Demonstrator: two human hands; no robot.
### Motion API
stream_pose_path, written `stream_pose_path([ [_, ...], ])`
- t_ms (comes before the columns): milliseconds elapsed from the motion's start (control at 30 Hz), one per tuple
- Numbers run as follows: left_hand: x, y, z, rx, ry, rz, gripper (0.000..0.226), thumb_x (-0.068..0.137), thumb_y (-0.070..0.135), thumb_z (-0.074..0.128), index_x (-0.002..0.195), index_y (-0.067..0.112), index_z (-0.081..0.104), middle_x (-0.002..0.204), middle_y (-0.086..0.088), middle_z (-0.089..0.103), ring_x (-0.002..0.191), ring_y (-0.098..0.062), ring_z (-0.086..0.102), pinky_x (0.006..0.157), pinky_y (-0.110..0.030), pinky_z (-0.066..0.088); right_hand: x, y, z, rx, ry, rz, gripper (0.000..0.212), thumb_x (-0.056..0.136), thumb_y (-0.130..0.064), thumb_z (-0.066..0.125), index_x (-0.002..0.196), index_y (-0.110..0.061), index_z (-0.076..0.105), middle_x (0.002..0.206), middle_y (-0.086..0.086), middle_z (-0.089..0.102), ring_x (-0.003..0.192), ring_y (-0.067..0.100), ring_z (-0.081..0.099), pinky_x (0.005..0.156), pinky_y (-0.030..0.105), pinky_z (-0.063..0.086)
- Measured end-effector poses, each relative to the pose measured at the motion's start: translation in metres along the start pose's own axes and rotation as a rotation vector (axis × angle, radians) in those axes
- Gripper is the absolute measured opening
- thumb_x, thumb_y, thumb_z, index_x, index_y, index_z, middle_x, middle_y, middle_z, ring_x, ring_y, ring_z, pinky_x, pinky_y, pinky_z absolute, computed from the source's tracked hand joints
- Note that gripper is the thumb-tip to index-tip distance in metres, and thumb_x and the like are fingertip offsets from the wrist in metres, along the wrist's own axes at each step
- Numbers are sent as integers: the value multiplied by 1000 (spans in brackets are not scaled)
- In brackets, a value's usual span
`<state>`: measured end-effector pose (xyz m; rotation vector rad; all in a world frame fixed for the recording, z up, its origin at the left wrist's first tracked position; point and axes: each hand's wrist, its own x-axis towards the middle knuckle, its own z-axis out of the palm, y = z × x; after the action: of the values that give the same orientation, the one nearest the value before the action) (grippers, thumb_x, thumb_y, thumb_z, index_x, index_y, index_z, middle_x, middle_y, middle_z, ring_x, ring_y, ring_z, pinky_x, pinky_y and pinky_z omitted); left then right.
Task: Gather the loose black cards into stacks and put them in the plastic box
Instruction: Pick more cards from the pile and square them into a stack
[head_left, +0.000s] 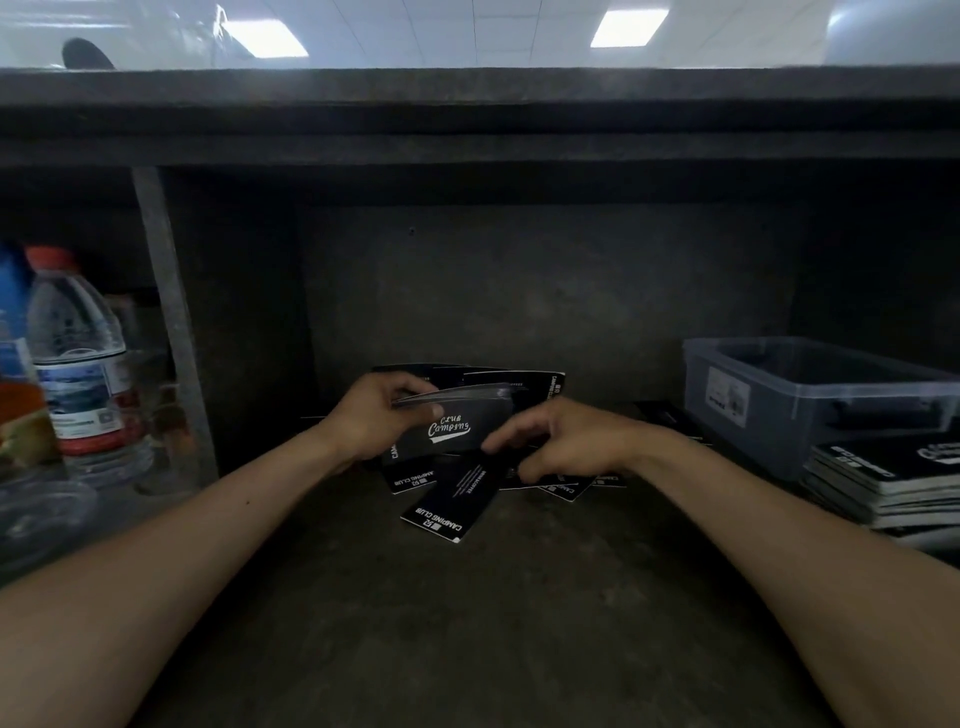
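2 hands are in view, the left hand (384, 415) and the right hand (566, 441). There is 1 plastic box (779, 405). Cards sit in 2 stacks: 1 held stack (457, 397) and 1 stack beside the box (883, 475). At least 4 loose cards (447, 512) lie flat; the hands hide others. 2 bottles (78, 353) stand at the left, the second cut off by the edge. 2 ceiling lights (265, 39) show above.

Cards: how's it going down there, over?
Left hand grips a sheaf of cards. Right hand over loose cards, grip unclear. Plastic box right, card stack in front of it.
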<state>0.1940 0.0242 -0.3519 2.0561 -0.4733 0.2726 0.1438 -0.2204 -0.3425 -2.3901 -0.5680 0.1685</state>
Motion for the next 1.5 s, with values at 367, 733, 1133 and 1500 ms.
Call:
stream_pose_path([
  [367, 1, -2, -3, -48, -31, -17, 24, 84, 32, 77, 106, 22, 73, 100, 5, 74, 91, -8, 71, 72, -16, 54, -8, -4, -12, -287, 63, 97, 46, 61, -54, 88, 101, -34, 77, 116, -19, 65, 113, 3, 56, 98, 24, 44],
  [733, -6, 13, -2, -113, -153, -102, 39, 94, 58, 53, 103, 28, 76, 97, 7, 78, 90, -9, 74, 80, -28, 54, -6, 0, -5, -172, 146, -21, 40, 67, -66, 78, 90, -32, 78, 90, -17, 73, 89, -3, 65, 87, 26, 53],
  [1133, -5, 6, 2, 37, -174, 25, 31, 86, 13, 75, 111, 29, 66, 106, 7, 72, 96, -4, 68, 74, -10, 53, 12, 15, 1, 202, 475, 86, 41, 62, -23, 94, 89, -13, 65, 65, -1, 73, 63, 13, 72, 60, 32, 59],
  [1500, -1, -1, 2, 33, -93, 25, 39, 81, 13, 81, 117, 20, 69, 109, 1, 72, 101, -11, 69, 83, -17, 54, 0, -3, -2, -146, 159, -13, 39, 64, -40, 83, 99, -27, 73, 85, -8, 74, 74, 2, 68, 73, 22, 55],
])
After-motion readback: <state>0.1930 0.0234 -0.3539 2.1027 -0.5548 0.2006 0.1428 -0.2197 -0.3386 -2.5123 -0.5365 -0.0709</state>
